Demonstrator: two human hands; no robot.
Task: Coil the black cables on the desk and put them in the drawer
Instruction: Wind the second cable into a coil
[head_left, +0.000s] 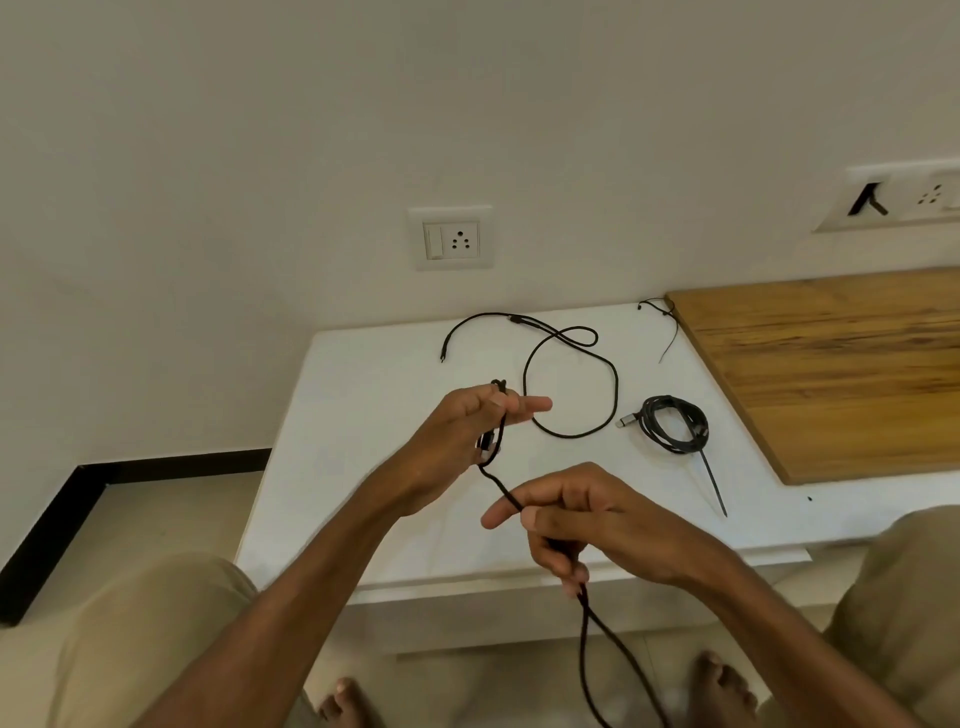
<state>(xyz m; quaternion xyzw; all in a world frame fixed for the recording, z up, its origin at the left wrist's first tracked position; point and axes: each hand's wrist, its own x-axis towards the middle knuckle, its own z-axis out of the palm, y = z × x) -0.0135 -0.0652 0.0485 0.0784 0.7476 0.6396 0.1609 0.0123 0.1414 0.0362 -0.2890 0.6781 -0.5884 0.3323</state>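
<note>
White desk (363, 395) below wall socket (451, 238) — left hand (457, 431), right hand (587, 525) tight on black cable (500, 484).

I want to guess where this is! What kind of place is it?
Probably a room in a home, at a white desk. A wall socket sits above it, black cables lie on it, and the person's bare feet rest on the floor.

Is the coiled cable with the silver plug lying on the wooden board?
No, the coiled cable lies on the white desk, left of the wooden board and apart from it.
</note>
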